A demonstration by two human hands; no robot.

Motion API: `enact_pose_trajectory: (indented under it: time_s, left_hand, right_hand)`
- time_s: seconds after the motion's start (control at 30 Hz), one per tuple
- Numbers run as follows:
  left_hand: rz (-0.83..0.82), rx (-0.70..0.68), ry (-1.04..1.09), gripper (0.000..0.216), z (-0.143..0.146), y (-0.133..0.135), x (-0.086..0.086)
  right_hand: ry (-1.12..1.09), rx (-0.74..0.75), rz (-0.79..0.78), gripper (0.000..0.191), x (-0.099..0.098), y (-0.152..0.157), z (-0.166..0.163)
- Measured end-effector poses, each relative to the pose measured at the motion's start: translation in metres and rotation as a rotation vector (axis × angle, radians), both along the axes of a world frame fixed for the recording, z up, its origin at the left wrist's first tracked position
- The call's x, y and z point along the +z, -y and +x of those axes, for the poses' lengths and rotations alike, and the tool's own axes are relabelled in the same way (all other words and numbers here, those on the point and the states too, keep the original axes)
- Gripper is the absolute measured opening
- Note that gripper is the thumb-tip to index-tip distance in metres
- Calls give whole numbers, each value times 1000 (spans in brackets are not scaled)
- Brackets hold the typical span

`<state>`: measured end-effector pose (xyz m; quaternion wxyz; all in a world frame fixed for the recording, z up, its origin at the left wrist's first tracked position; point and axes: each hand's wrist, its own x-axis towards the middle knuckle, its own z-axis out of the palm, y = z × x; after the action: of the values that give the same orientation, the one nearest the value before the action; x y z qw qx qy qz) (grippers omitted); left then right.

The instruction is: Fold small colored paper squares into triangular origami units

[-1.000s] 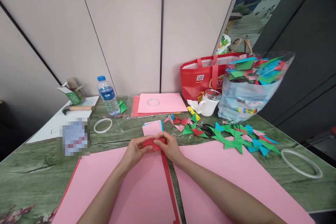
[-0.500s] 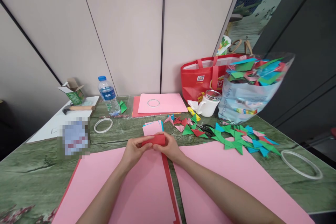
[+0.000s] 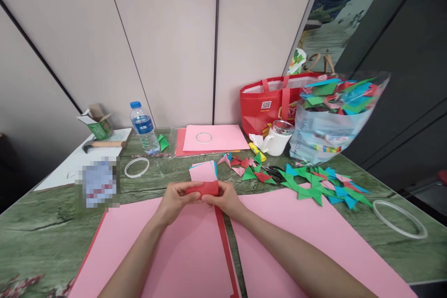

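- so the left hand (image 3: 174,201) is pinching the red paper (image 3: 207,189) by its left end, thumb in front
- right hand (image 3: 226,200) basically mirrors it, pinching the other end, thumb tips super close
- paper's right between the fingers, small paper stack (image 3: 203,171) just beyond them

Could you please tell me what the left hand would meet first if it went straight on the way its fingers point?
Beyond the red paper it holds, the left hand would probably meet the right hand first, as that lies just ahead with little gap visible, though depth is hard to judge.
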<state>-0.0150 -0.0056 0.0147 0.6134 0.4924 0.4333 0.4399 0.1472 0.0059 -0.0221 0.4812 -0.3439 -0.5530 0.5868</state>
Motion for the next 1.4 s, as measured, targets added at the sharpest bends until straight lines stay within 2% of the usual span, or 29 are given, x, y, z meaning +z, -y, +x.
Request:
enact_pose_trajectory:
  time_s: [0.13, 0.27, 0.43, 0.63, 0.77, 0.9, 1.03, 1.13, 1.2, 1.3, 1.4]
  left_hand:
    - [-24, -15, 62, 33, -3, -2, -3]
    - [-32, 38, 76, 35, -2, -4, -6]
    - [6, 161, -17, 37, 1, -5, -3]
    - [98, 219, -201, 38, 5, -2, -1]
    - [52, 221, -123, 38, 3, -3, -4]
    - [21, 200, -34, 38, 0, -5, -3]
    - [70, 218, -107, 30, 0, -5, 1]
    - [90, 178, -203, 25, 2, -3, 1]
    - [90, 123, -198, 26, 3, -2, 1]
    - [92, 11, -84, 45, 3, 0, 3]
    - [101, -53, -13, 71, 2, 3, 9]
  right_hand:
    - [-57, 37, -49, 26, 0, -2, 0]
    - [-93, 10, -81, 28, -2, -6, -2]
    - [-124, -27, -98, 25, -2, -7, -2]
    - [-127, -69, -122, 22, -4, -8, -1]
    - [-157, -34, -142, 22, -5, -9, -1]
    - [-208, 24, -189, 29, -7, -11, -1]
    - [-212, -21, -128, 34, -7, -9, -2]
    - [-111, -56, -19, 40, -6, -6, -2]
    - [-51, -61, 28, 37, -6, -5, -2]
    - [-40, -79, 38, 31, -6, -5, -2]
    - [-25, -78, 46, 35, -6, -5, -3]
